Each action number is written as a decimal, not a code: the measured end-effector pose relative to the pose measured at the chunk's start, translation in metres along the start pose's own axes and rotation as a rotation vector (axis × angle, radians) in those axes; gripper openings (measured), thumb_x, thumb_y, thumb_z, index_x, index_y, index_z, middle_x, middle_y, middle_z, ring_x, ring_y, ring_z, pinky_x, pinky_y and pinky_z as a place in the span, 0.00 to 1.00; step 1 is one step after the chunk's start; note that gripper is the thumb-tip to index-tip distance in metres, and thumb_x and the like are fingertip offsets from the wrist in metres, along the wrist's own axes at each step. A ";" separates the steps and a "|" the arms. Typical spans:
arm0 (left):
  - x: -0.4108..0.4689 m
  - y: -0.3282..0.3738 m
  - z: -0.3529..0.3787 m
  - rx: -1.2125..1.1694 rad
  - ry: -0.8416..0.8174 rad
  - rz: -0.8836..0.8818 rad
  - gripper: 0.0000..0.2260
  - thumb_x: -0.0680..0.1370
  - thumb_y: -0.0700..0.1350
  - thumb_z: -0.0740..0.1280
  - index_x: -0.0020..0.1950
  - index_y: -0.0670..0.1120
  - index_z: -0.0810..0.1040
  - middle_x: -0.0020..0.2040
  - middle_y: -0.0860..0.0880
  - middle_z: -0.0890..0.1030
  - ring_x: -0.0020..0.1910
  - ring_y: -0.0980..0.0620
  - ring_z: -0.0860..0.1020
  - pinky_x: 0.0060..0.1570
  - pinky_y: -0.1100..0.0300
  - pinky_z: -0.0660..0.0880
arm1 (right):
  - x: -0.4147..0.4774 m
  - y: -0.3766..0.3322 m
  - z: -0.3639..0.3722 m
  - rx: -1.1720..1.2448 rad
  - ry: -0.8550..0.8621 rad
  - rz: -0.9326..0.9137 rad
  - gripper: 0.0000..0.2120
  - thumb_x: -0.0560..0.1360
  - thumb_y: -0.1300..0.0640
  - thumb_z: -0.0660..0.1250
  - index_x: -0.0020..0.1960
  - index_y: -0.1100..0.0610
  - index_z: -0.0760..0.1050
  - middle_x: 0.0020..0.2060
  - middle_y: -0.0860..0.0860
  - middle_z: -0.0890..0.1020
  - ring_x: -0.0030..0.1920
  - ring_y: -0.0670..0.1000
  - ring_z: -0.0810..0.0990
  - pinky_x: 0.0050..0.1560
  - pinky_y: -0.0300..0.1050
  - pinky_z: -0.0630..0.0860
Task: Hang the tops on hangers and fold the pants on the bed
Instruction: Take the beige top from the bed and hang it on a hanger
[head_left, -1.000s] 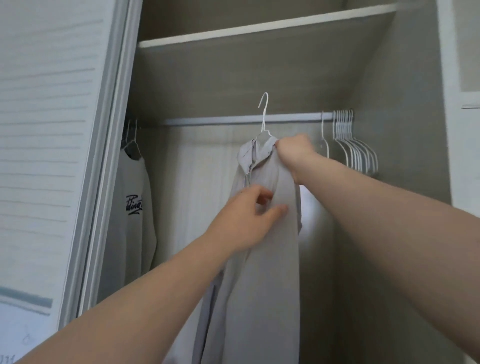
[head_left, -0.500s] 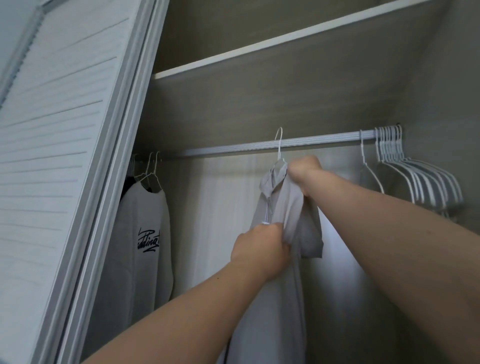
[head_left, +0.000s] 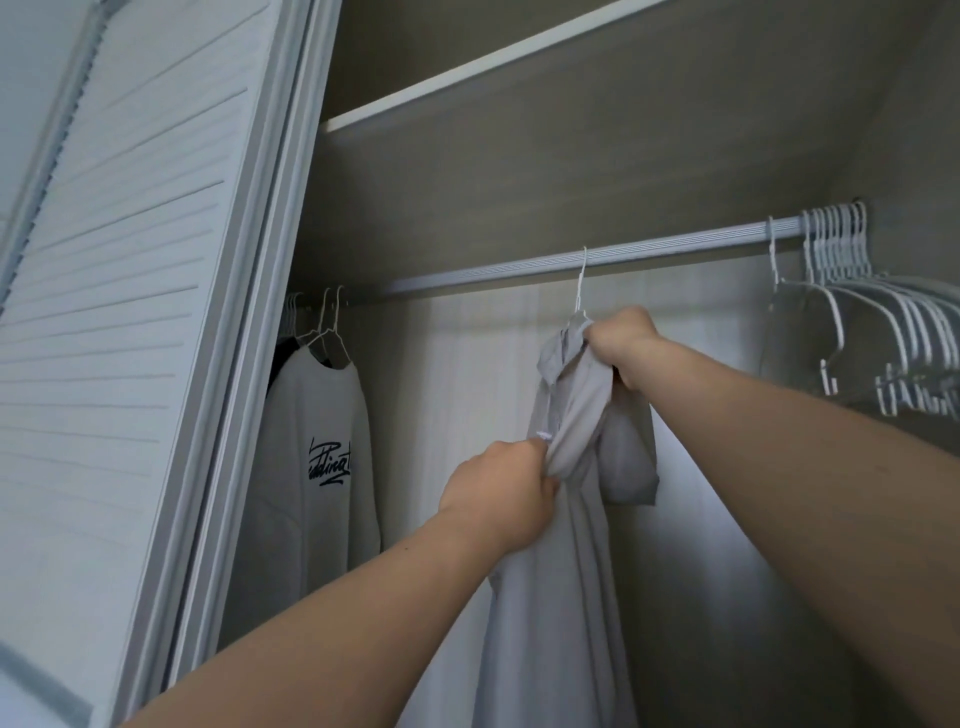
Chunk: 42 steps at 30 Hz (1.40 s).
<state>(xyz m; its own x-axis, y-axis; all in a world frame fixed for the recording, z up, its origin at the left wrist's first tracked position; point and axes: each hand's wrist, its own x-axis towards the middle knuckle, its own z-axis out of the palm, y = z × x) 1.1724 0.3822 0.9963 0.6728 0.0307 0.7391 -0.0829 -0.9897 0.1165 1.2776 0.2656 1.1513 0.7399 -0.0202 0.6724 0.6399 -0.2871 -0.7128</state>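
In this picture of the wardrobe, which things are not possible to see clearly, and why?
- Head view: the white hanger shows only its hook; the grey shirt and the right hand cover the rest.
- The shirt's hem is cut off by the bottom edge.
- The left hand has its fingers buried in the cloth.
- On the white T-shirt, the black lettering runs round the side, unreadable.

Head view, upward, close to wardrobe rail (head_left: 675, 248)
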 end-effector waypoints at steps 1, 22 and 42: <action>-0.002 -0.003 -0.001 0.008 -0.005 0.001 0.07 0.82 0.52 0.61 0.53 0.48 0.69 0.54 0.41 0.78 0.53 0.36 0.77 0.43 0.53 0.66 | -0.004 0.000 0.001 -0.035 0.000 -0.006 0.09 0.78 0.60 0.67 0.55 0.64 0.75 0.53 0.61 0.79 0.57 0.63 0.81 0.55 0.54 0.78; -0.033 -0.113 -0.034 0.216 -0.068 -0.246 0.05 0.81 0.47 0.60 0.45 0.49 0.69 0.48 0.45 0.77 0.47 0.40 0.77 0.45 0.48 0.77 | -0.050 0.027 0.123 -0.151 -0.265 -0.375 0.13 0.83 0.54 0.59 0.55 0.64 0.73 0.39 0.63 0.84 0.31 0.60 0.85 0.42 0.57 0.83; 0.010 -0.189 -0.041 0.575 -0.164 -0.596 0.09 0.79 0.35 0.64 0.44 0.47 0.67 0.40 0.48 0.70 0.35 0.48 0.71 0.40 0.52 0.73 | -0.004 0.016 0.335 0.127 -0.431 -0.468 0.13 0.82 0.48 0.61 0.50 0.58 0.74 0.45 0.59 0.79 0.51 0.62 0.79 0.43 0.48 0.69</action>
<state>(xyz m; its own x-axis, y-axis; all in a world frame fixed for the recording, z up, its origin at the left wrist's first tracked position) 1.1646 0.5750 1.0082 0.5871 0.5937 0.5502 0.6772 -0.7326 0.0679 1.3543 0.5819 1.0703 0.3767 0.4736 0.7962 0.9150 -0.0561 -0.3995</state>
